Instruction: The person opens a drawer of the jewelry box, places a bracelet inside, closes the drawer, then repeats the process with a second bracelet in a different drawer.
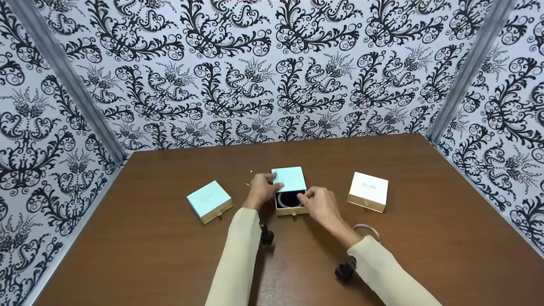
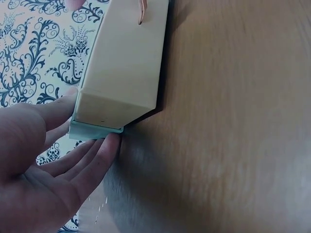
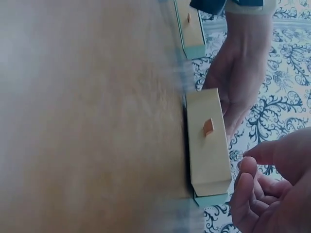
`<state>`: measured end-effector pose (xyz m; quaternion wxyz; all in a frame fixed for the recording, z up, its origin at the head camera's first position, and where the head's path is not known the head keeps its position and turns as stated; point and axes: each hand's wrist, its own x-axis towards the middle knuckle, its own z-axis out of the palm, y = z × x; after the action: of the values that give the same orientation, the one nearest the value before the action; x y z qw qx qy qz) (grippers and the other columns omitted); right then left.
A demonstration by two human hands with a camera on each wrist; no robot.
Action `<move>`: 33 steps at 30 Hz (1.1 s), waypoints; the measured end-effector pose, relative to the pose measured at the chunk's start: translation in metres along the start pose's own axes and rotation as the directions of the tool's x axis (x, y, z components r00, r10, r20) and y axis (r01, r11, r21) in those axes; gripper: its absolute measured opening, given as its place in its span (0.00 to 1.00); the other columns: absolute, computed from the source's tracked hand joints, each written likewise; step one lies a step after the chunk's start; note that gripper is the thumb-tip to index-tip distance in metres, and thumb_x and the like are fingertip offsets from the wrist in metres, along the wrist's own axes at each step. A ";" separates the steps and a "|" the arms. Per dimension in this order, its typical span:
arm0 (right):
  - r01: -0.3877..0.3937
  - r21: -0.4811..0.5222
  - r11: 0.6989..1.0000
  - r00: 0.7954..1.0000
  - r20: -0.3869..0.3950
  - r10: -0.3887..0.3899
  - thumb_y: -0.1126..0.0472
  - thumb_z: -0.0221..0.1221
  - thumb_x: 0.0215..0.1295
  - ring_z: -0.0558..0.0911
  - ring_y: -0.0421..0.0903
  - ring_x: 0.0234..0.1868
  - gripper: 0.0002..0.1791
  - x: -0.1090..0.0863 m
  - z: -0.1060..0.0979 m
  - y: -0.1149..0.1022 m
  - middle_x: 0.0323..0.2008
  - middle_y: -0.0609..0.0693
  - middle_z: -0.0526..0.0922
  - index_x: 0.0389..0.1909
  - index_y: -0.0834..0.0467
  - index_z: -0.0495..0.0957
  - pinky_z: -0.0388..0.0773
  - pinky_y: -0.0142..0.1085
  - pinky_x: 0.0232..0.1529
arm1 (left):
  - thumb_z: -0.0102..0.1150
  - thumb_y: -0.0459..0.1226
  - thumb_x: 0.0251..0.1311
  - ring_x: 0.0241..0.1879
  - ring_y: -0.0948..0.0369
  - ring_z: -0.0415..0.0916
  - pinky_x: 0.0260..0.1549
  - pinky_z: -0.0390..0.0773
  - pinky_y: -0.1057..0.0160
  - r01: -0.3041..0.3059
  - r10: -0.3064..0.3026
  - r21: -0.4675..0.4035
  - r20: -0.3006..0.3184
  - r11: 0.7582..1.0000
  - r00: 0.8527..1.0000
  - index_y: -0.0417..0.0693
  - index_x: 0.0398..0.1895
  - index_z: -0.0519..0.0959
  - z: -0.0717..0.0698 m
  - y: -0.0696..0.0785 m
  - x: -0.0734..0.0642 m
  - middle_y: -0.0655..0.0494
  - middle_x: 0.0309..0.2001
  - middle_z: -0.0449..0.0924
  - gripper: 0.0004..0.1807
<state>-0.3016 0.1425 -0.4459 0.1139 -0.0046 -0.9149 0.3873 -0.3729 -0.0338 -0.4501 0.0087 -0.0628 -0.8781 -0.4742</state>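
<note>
From the left hand's (image 1: pixel 261 189) grip, the middle box's sleeve (image 1: pixel 291 178) is lying just right, its drawer (image 1: pixel 293 211) jutting toward the person. Inside that drawer a bangle (image 1: pixel 281 201) is resting, and the right hand (image 1: pixel 319 204) is reaching over its right edge. A second box (image 1: pixel 210 200) is sitting left of the grip; beyond the right hand, a third box (image 1: pixel 369 190) is standing rightmost. Another bangle (image 1: pixel 369 226) is lying on the table (image 1: pixel 148 255) beside the right wrist. Behind everything, a wall (image 1: pixel 255 85) is rising.

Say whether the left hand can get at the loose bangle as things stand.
Probably not: the left hand is holding the open box, and the right arm lies across the direct way to the loose bangle.
</note>
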 end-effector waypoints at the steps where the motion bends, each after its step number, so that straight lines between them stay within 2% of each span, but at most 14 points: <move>1: -0.014 0.014 1.000 1.000 0.016 0.014 0.55 0.68 0.63 0.72 0.38 0.18 0.12 -0.002 0.000 0.000 0.18 0.46 0.81 0.23 0.58 0.84 0.70 0.32 0.25 | 0.67 0.36 0.63 0.59 0.48 0.79 0.58 0.79 0.53 0.001 -0.001 -0.001 0.001 1.000 1.000 0.40 0.63 0.78 0.000 0.000 0.000 0.39 0.59 0.81 0.25; 4: -0.085 0.064 0.994 0.993 0.091 0.079 0.54 0.67 0.64 0.73 0.38 0.14 0.14 -0.006 0.001 0.001 0.17 0.48 0.81 0.23 0.57 0.84 0.70 0.29 0.20 | 0.67 0.37 0.63 0.60 0.48 0.79 0.58 0.79 0.53 0.015 -0.015 -0.002 0.005 1.000 1.000 0.41 0.63 0.77 0.000 0.000 0.000 0.41 0.59 0.81 0.25; 8: -0.198 0.135 0.971 0.969 0.176 0.173 0.52 0.65 0.65 0.71 0.38 0.08 0.16 -0.010 0.001 0.001 0.15 0.49 0.80 0.22 0.58 0.83 0.67 0.28 0.12 | 0.67 0.37 0.63 0.60 0.48 0.79 0.58 0.79 0.53 0.018 -0.018 0.007 0.006 1.000 1.000 0.42 0.63 0.78 -0.001 -0.001 0.000 0.42 0.59 0.81 0.25; 10: -0.230 0.160 0.960 0.960 0.201 0.196 0.52 0.65 0.66 0.70 0.37 0.07 0.17 -0.012 0.002 0.002 0.14 0.48 0.80 0.21 0.58 0.84 0.67 0.28 0.11 | 0.67 0.37 0.63 0.60 0.48 0.78 0.58 0.79 0.53 0.015 -0.015 0.008 0.006 1.000 1.000 0.41 0.63 0.78 -0.001 -0.001 0.001 0.42 0.59 0.81 0.25; 19: -0.296 0.281 0.913 0.930 0.302 0.209 0.60 0.62 0.64 0.71 0.36 0.07 0.12 -0.019 0.007 0.006 0.13 0.46 0.81 0.25 0.62 0.88 0.69 0.27 0.10 | 0.68 0.37 0.62 0.62 0.48 0.76 0.62 0.76 0.52 0.006 -0.006 0.012 -0.003 1.000 1.000 0.40 0.62 0.79 0.001 -0.002 0.001 0.42 0.59 0.82 0.25; 26: -0.353 0.334 0.874 0.904 0.362 0.226 0.58 0.63 0.66 0.71 0.36 0.08 0.14 -0.024 0.007 0.005 0.13 0.46 0.79 0.27 0.64 0.87 0.72 0.28 0.10 | 0.67 0.36 0.62 0.61 0.49 0.77 0.62 0.76 0.53 -0.003 0.002 -0.009 -0.012 1.000 1.000 0.39 0.61 0.78 0.001 0.000 -0.001 0.41 0.58 0.82 0.24; 33: -0.385 0.353 0.853 0.891 0.383 0.244 0.58 0.64 0.66 0.72 0.36 0.08 0.13 -0.026 0.010 0.005 0.14 0.47 0.78 0.27 0.64 0.85 0.75 0.30 0.11 | 0.67 0.36 0.63 0.65 0.49 0.74 0.64 0.74 0.53 0.006 -0.006 -0.009 -0.006 1.000 1.000 0.40 0.62 0.78 0.000 0.003 -0.002 0.43 0.61 0.80 0.24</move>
<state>-0.2787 0.1366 -0.4613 -0.1056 -0.0681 -0.8024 0.5834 -0.3708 -0.0325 -0.4482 0.0095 -0.0588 -0.8761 -0.4784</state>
